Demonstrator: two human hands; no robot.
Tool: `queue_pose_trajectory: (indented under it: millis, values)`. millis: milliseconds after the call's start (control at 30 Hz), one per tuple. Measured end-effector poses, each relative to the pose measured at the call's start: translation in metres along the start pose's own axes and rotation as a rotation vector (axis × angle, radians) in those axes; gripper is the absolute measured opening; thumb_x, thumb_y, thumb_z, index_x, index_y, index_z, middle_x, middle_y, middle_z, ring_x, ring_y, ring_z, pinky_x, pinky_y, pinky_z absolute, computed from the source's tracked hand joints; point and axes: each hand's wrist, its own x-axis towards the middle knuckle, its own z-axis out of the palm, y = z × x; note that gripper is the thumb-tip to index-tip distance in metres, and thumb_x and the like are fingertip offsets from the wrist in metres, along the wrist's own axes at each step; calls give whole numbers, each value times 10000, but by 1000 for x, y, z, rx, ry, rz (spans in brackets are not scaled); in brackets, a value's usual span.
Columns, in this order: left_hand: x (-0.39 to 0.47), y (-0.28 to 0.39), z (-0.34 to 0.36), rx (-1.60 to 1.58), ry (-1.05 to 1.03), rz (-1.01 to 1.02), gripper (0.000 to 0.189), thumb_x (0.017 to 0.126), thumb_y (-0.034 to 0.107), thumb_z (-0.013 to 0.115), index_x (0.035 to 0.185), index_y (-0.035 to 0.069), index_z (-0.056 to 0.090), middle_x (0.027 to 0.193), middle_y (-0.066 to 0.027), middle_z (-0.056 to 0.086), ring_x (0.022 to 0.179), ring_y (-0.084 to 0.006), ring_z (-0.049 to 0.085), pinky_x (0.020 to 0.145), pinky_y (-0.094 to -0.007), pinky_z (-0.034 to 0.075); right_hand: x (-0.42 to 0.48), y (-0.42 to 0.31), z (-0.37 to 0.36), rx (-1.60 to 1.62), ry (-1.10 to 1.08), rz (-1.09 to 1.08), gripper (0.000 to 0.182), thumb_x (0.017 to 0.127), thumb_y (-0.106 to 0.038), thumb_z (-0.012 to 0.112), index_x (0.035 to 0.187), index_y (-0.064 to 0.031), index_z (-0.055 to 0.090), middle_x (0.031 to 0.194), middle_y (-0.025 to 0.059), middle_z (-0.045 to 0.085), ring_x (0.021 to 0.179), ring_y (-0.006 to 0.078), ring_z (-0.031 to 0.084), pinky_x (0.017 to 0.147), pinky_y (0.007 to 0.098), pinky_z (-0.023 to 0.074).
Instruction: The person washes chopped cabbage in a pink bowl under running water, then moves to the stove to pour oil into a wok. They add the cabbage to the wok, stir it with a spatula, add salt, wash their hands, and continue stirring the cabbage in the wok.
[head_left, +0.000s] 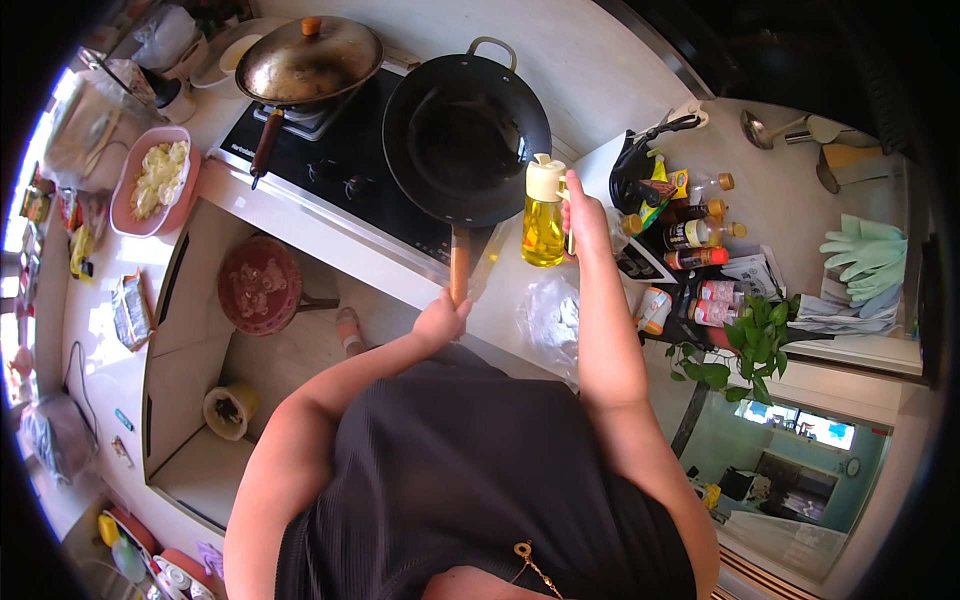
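My left hand grips the wooden handle of a black wok, which sits over the right side of the gas hob. A loop handle stands at the wok's far rim, and its dark inside looks glossy. In my right hand is a glass oil bottle with a cream top and yellow oil inside. The bottle stands roughly upright beside the wok's right rim and overlaps it in this view. No stream of oil shows from its spout.
A lidded pan occupies the hob's left side, its handle jutting forward. Chopped pale vegetables fill a pink basin on the left counter. Sauce bottles, a clear plastic bag and a potted plant crowd the right.
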Motion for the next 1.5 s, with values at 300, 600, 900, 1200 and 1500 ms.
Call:
queue_pose_trajectory:
  millis: [300, 600, 900, 1200, 1500]
  values:
    - [1, -2, -1, -9, -45, -9, 466, 892, 424, 462, 1047, -13, 414, 676, -137, 631, 639, -292, 637, 616, -378, 500, 11, 17, 0, -60, -16, 5, 490, 849, -498, 528, 567, -102, 465, 506, -30, 418, 409, 83, 366, 411, 235, 317]
    - [0, 0, -4, -38, -89, -39, 486, 890, 427, 451, 1083, -17, 408, 668, -136, 635, 621, -305, 639, 621, -392, 505, 5, 13, 2, -69, 0, 41, 460, 865, -470, 509, 596, -98, 479, 518, -25, 428, 419, 83, 373, 415, 236, 324]
    - [1, -4, -2, -29, -75, -27, 468, 890, 436, 454, 1044, -3, 412, 636, -99, 627, 583, -270, 634, 584, -369, 504, 8, 5, 1, -4, 8, -24, 457, 870, -468, 506, 600, -100, 479, 526, -27, 428, 429, 84, 374, 430, 235, 325]
    - [0, -4, 1, -35, -61, -45, 477, 885, 451, 456, 1022, -5, 431, 708, -167, 634, 680, -327, 637, 658, -419, 493, 7, -2, 8, -20, -19, -66, 471, 867, -472, 523, 583, -100, 476, 522, -28, 427, 438, 79, 379, 433, 229, 317]
    - [4, -9, 5, -5, -54, -45, 488, 882, 456, 456, 1030, -8, 433, 753, -197, 635, 720, -358, 631, 674, -433, 491, 7, -3, 18, -31, -103, -97, 397, 860, -400, 521, 622, -82, 507, 557, -13, 459, 480, 88, 412, 481, 242, 347]
